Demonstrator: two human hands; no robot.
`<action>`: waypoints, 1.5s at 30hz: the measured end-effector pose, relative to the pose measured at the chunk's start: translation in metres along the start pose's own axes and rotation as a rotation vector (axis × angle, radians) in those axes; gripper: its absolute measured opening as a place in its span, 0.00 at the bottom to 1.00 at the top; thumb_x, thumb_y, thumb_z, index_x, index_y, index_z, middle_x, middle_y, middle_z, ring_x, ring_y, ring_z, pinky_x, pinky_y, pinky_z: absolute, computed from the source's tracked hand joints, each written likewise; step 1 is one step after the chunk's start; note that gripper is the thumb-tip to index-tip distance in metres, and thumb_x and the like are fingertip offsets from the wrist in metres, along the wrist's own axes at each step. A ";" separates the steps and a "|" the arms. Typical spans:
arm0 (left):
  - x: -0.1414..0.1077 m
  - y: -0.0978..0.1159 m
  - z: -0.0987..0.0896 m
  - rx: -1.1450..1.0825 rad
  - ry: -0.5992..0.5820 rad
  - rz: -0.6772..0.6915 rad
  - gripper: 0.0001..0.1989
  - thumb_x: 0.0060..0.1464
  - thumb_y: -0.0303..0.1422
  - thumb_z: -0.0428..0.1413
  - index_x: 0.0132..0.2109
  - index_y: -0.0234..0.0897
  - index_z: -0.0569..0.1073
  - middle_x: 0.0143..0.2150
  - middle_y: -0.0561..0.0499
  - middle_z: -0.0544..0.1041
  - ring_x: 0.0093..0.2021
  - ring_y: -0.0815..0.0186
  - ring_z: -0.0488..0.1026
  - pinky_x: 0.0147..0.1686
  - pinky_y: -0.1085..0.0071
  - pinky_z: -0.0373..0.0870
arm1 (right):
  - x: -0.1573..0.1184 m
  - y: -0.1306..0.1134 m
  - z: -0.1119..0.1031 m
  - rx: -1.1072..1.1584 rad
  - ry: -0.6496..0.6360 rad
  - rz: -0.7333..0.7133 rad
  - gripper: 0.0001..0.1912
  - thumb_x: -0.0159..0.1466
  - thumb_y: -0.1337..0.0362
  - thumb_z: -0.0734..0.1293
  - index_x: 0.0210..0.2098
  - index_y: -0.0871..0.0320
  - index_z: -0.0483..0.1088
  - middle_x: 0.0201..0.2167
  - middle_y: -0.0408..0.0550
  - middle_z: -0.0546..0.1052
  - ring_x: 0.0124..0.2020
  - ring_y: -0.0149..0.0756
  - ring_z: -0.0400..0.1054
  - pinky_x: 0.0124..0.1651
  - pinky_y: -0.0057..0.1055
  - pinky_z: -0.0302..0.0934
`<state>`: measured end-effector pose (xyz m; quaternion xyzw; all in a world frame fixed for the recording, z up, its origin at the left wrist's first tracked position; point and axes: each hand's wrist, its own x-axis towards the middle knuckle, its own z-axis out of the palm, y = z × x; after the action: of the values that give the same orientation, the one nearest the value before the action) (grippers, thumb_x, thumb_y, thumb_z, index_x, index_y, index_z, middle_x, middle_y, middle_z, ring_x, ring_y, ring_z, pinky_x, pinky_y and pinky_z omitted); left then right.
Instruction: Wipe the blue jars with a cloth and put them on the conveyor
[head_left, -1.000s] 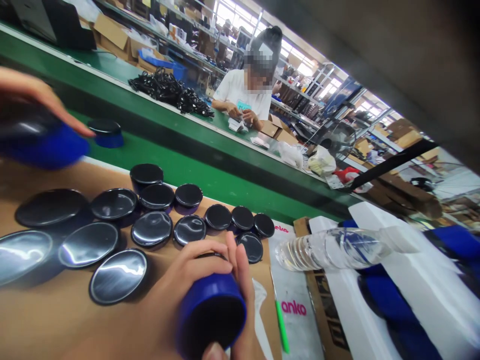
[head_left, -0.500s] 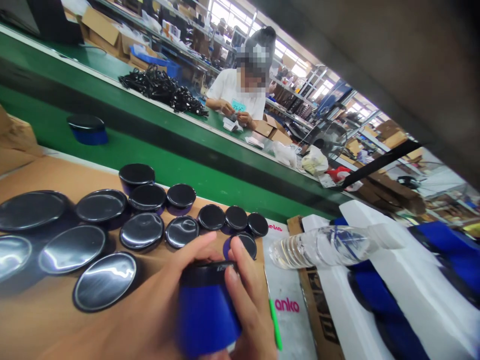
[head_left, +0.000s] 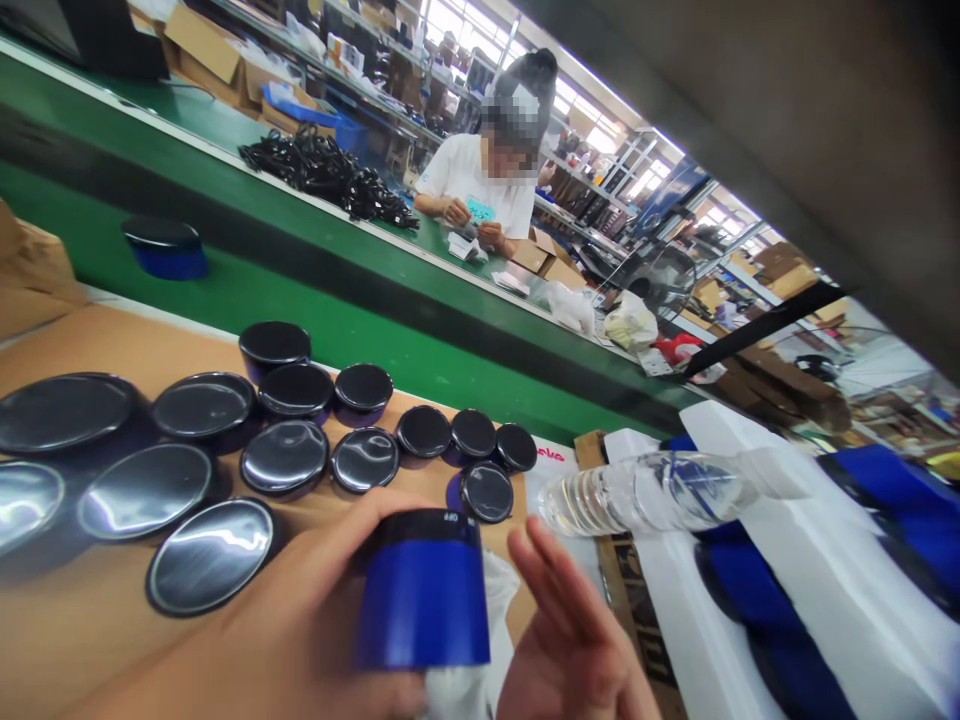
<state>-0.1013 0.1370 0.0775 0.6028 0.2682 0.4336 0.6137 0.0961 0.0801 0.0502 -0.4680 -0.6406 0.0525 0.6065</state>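
My left hand (head_left: 315, 590) is closed round a short blue cylinder with a black top band (head_left: 424, 600), which has "OFF" printed on it. It holds the cylinder roughly upright, from the left side. To the right, my right hand (head_left: 574, 640) is apart from the cylinder, its fingers stretched out towards the bottle. Some crumpled white material (head_left: 499, 595) shows behind and below the cylinder, between the hands; whether a hand touches it cannot be seen. Beyond my hands, several similar cylinders with glossy black tops (head_left: 285, 457) stand on brown cardboard (head_left: 202, 345).
A clear plastic bottle (head_left: 645, 495) lies on its side at right, next to white foam trays (head_left: 750, 610) holding blue cylinders. One more blue cylinder (head_left: 166, 250) stands on the green conveyor belt (head_left: 420, 355). Across it, a person (head_left: 480, 190) works beside a pile of black cables (head_left: 322, 175).
My right hand has come off the blue cylinder and moved to the right. The left hand keeps the cylinder, now turned so its printed band faces me, and more white material shows.
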 end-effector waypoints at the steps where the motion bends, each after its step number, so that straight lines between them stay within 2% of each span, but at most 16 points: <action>1: -0.001 -0.002 0.001 -0.052 -0.003 -0.038 0.37 0.44 0.33 0.72 0.62 0.59 0.74 0.56 0.52 0.83 0.52 0.52 0.84 0.47 0.63 0.85 | 0.005 -0.006 0.003 0.012 -0.024 0.025 0.24 0.79 0.52 0.53 0.66 0.47 0.71 0.59 0.51 0.81 0.55 0.48 0.80 0.49 0.45 0.82; 4: -0.002 -0.007 0.006 -0.116 0.026 -0.100 0.43 0.40 0.33 0.73 0.64 0.56 0.72 0.56 0.48 0.84 0.57 0.45 0.82 0.50 0.54 0.84 | 0.009 -0.028 0.017 0.004 -0.137 0.179 0.22 0.78 0.55 0.58 0.70 0.39 0.64 0.66 0.40 0.75 0.65 0.37 0.71 0.62 0.29 0.71; 7: -0.001 -0.009 0.012 -0.063 0.077 -0.073 0.43 0.39 0.37 0.74 0.65 0.53 0.72 0.55 0.45 0.83 0.63 0.40 0.76 0.57 0.45 0.80 | 0.001 -0.040 0.034 0.003 -0.163 0.283 0.29 0.73 0.47 0.65 0.71 0.41 0.63 0.69 0.42 0.72 0.69 0.42 0.67 0.68 0.34 0.64; 10: -0.002 -0.010 0.012 -0.101 0.053 -0.092 0.44 0.39 0.38 0.75 0.64 0.54 0.72 0.55 0.45 0.83 0.66 0.39 0.73 0.60 0.42 0.77 | -0.005 -0.033 0.046 -0.019 0.073 0.225 0.35 0.66 0.37 0.68 0.65 0.50 0.72 0.62 0.50 0.79 0.63 0.49 0.75 0.64 0.40 0.71; 12: -0.004 -0.011 0.010 -0.149 0.014 -0.113 0.44 0.38 0.36 0.75 0.64 0.53 0.73 0.55 0.44 0.83 0.67 0.38 0.73 0.60 0.40 0.76 | -0.003 -0.026 0.048 -0.013 0.203 0.081 0.27 0.68 0.44 0.69 0.60 0.51 0.77 0.55 0.47 0.84 0.54 0.44 0.81 0.58 0.33 0.76; 15: -0.004 -0.013 0.006 -0.197 -0.031 -0.123 0.42 0.39 0.32 0.75 0.63 0.54 0.75 0.54 0.44 0.84 0.63 0.39 0.77 0.57 0.41 0.78 | 0.007 -0.023 0.037 0.100 0.119 0.114 0.15 0.73 0.56 0.66 0.53 0.49 0.82 0.49 0.44 0.86 0.48 0.41 0.84 0.53 0.34 0.79; 19: -0.002 -0.017 0.001 -0.276 -0.123 -0.098 0.41 0.38 0.23 0.71 0.57 0.69 0.77 0.52 0.56 0.86 0.54 0.51 0.84 0.53 0.52 0.78 | 0.012 -0.030 0.020 0.190 0.026 0.399 0.26 0.77 0.51 0.57 0.47 0.54 0.85 0.46 0.53 0.86 0.51 0.51 0.82 0.54 0.47 0.79; 22: -0.004 -0.025 0.001 -0.251 -0.065 -0.108 0.42 0.35 0.29 0.75 0.57 0.70 0.77 0.54 0.55 0.85 0.54 0.47 0.83 0.53 0.48 0.76 | 0.008 -0.030 0.019 0.137 -0.061 0.283 0.31 0.78 0.47 0.50 0.58 0.53 0.79 0.55 0.53 0.83 0.58 0.49 0.78 0.60 0.46 0.76; 25: -0.007 -0.031 0.004 -0.261 -0.008 -0.208 0.44 0.32 0.37 0.78 0.60 0.60 0.77 0.60 0.47 0.82 0.60 0.39 0.79 0.60 0.38 0.70 | 0.005 -0.028 0.023 0.013 -0.136 0.119 0.26 0.77 0.50 0.56 0.69 0.48 0.67 0.64 0.46 0.77 0.64 0.44 0.73 0.64 0.41 0.72; 28: -0.007 -0.029 0.008 -0.326 -0.023 -0.219 0.42 0.34 0.41 0.77 0.60 0.58 0.76 0.62 0.47 0.80 0.63 0.38 0.76 0.63 0.36 0.68 | 0.004 -0.026 0.023 -0.081 -0.171 0.058 0.29 0.74 0.51 0.60 0.72 0.51 0.63 0.67 0.48 0.75 0.66 0.46 0.71 0.63 0.41 0.72; 32: -0.002 -0.019 0.008 -0.353 -0.123 -0.198 0.37 0.41 0.42 0.73 0.60 0.58 0.75 0.61 0.49 0.81 0.61 0.41 0.78 0.60 0.40 0.75 | 0.003 -0.026 0.019 -0.032 -0.118 0.076 0.25 0.74 0.54 0.61 0.68 0.50 0.69 0.63 0.47 0.78 0.61 0.45 0.77 0.61 0.39 0.74; 36: -0.001 -0.014 0.000 0.122 -0.145 -0.040 0.42 0.44 0.34 0.69 0.65 0.61 0.68 0.65 0.54 0.78 0.63 0.48 0.77 0.62 0.53 0.76 | 0.015 -0.029 0.018 -0.013 -0.090 0.105 0.20 0.72 0.55 0.65 0.60 0.51 0.77 0.56 0.50 0.83 0.56 0.50 0.80 0.56 0.44 0.78; 38: -0.002 -0.014 -0.003 0.352 -0.105 0.002 0.38 0.47 0.33 0.67 0.64 0.61 0.68 0.63 0.56 0.80 0.58 0.54 0.82 0.54 0.67 0.82 | 0.025 -0.032 0.018 -0.059 -0.121 0.106 0.20 0.71 0.54 0.68 0.58 0.53 0.79 0.53 0.52 0.84 0.57 0.54 0.79 0.55 0.48 0.79; 40: -0.002 -0.014 -0.003 0.398 -0.033 0.025 0.28 0.52 0.36 0.66 0.60 0.57 0.72 0.59 0.56 0.82 0.53 0.58 0.84 0.48 0.75 0.83 | 0.031 -0.034 0.017 -0.083 -0.149 0.112 0.19 0.69 0.52 0.70 0.56 0.52 0.80 0.50 0.53 0.85 0.57 0.56 0.79 0.54 0.50 0.79; 42: -0.002 -0.014 -0.004 0.329 0.004 0.073 0.26 0.54 0.39 0.67 0.59 0.55 0.74 0.60 0.54 0.82 0.54 0.57 0.84 0.52 0.72 0.82 | 0.031 -0.036 0.015 -0.070 -0.165 0.126 0.18 0.67 0.52 0.72 0.54 0.49 0.81 0.49 0.51 0.86 0.58 0.56 0.79 0.55 0.50 0.79; 45: -0.004 -0.016 -0.006 0.231 -0.028 0.115 0.32 0.52 0.40 0.68 0.63 0.60 0.71 0.63 0.57 0.80 0.55 0.56 0.83 0.53 0.67 0.84 | 0.017 -0.039 0.012 -0.031 -0.185 0.155 0.15 0.67 0.54 0.74 0.53 0.46 0.82 0.48 0.48 0.86 0.59 0.55 0.78 0.58 0.50 0.77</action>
<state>-0.1047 0.1381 0.0608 0.6900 0.2729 0.4258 0.5178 0.0686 0.0758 0.0840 -0.5186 -0.6566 0.1322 0.5314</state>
